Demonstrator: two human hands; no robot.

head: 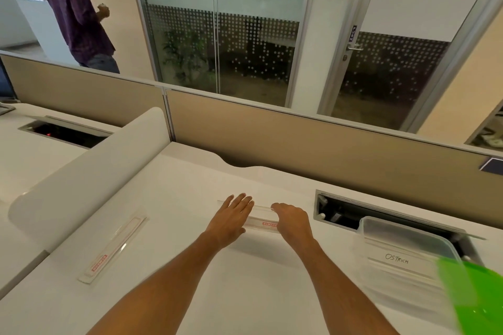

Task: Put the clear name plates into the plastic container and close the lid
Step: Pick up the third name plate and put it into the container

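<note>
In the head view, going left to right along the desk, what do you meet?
Clear name plate lying alone → left hand → name plate under both hands → right hand → plastic container labelled OSTRICH → green lid.

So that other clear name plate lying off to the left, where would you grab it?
Probably across its narrow width near the middle, coming down from above. The left name plate lies flat on the desk, long and thin, so its long edges are the only sides fingers can pinch, and a middle grip should keep it balanced.
</note>
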